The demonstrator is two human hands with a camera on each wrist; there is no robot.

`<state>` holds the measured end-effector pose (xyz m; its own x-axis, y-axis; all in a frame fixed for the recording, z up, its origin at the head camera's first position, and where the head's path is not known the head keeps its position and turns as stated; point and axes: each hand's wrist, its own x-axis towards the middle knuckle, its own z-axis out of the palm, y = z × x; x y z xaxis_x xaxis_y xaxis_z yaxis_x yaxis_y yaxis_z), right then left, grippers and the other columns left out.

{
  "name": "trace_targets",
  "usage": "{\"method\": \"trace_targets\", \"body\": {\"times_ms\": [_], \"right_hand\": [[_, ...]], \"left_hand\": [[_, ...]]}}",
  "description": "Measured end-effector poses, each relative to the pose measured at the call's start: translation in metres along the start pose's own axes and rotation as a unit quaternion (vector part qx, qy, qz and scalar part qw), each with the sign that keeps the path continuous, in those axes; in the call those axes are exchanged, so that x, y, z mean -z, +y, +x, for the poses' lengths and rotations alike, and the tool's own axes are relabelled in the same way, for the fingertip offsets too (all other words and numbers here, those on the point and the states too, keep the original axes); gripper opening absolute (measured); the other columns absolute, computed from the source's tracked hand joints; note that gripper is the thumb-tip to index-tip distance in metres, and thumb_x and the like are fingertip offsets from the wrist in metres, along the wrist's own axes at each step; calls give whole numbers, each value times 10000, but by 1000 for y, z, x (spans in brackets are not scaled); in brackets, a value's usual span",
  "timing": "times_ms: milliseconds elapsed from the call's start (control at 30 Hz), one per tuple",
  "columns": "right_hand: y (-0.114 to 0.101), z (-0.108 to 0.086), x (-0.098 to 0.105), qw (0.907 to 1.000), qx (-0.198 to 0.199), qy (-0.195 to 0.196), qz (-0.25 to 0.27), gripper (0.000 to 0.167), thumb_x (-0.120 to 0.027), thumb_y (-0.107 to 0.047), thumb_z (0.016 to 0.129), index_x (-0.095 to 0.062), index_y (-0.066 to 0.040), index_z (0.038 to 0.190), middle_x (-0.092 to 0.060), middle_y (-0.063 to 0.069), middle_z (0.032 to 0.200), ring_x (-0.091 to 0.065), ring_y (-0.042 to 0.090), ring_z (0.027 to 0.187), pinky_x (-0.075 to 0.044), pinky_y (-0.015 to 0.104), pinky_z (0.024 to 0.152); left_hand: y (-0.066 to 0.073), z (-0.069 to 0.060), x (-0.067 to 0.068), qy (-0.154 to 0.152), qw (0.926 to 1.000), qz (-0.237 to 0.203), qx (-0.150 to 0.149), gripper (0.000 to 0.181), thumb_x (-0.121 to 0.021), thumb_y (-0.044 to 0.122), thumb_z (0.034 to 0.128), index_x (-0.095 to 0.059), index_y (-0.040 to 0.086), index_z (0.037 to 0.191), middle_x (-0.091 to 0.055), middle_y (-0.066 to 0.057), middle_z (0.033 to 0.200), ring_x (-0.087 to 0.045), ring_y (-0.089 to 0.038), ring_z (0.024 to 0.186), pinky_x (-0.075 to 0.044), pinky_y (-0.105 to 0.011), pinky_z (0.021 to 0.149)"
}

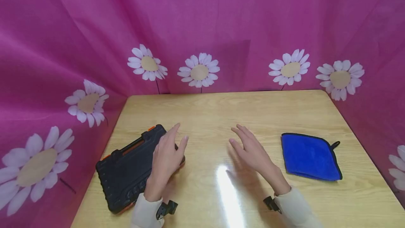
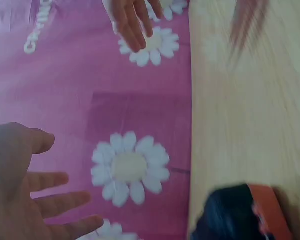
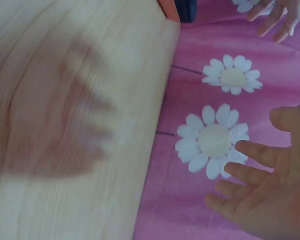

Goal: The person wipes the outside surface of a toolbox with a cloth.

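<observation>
My left hand [image 1: 166,157] hovers over the right part of a black case [image 1: 133,168] with orange edging, its fingers extended and nothing in them. The case lies at a slant on the left of the table, handle toward the far left. My right hand [image 1: 251,150] is in the air above the middle-right of the table, fingers spread and holding nothing. To its right lies a folded blue cloth [image 1: 310,157] with black trim and a small loop. In the right wrist view, the palm and spread fingers of the right hand [image 3: 270,185] show plainly.
The light wooden table [image 1: 205,115] carries a bright light reflection near its front. A magenta curtain [image 1: 215,17] with white daisies stands behind the table and along both sides. Small black cameras are strapped at both wrists.
</observation>
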<state>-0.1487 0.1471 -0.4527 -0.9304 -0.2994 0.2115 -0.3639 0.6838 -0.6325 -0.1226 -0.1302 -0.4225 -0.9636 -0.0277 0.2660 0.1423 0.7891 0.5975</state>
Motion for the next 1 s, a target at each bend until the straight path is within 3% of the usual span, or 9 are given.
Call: {"method": "trace_targets", "body": {"times_ms": [100,300,533,767,900,1000], "right_hand": [[-4,6,-9,9993,-1,-79,373,527,-512,-323,1053,-470,18,1452,-408,224,1517,-326,385,1423,-271,548,1140],[-12,14,-33,9950,-119,-158,983,556,-518,-331,1051,-423,5,1484,-439,198,1502,-386,365,1392,-321,528,1121],[-30,26,-68,9907,-203,-420,1281,560,-501,-358,1054,-418,-24,1495,-402,198,1527,-255,376,1456,-247,561,1146],[-45,40,-96,9880,-135,-947,1215,649,-489,-415,1045,-372,28,1505,-373,212,1542,-197,410,1468,-211,540,1165],[-50,49,-109,9853,-86,-1265,1143,673,-478,-425,1046,-351,48,1507,-357,226,1546,-188,421,1467,-197,521,1174],[-55,56,-118,9858,0,-1331,1024,678,-454,-428,1055,-340,64,1507,-360,228,1544,-185,432,1465,-179,500,1183]], "left_hand": [[-15,-5,2,126,9996,115,233,489,-593,371,1005,-543,155,1441,-564,-113,1413,-533,-389,1243,-455,-614,938],[-45,-24,-2,102,9952,201,949,473,-579,358,1010,-544,138,1427,-568,-150,1399,-516,-404,1253,-419,-631,961],[-73,-37,5,712,9890,58,1297,463,-610,269,1002,-544,56,1408,-416,-196,1508,-363,-418,1366,-323,-649,1041],[-101,-47,26,1333,9684,387,2072,531,-620,242,967,-482,2,1421,-364,-279,1497,-267,-491,1391,-191,-665,1093],[-118,-57,40,1394,9557,513,2542,545,-602,239,965,-461,-23,1422,-356,-304,1493,-267,-512,1380,-205,-673,1084],[-132,-62,51,1341,9541,521,2625,548,-582,216,977,-431,-41,1437,-371,-310,1481,-307,-524,1343,-257,-686,1045]]}}
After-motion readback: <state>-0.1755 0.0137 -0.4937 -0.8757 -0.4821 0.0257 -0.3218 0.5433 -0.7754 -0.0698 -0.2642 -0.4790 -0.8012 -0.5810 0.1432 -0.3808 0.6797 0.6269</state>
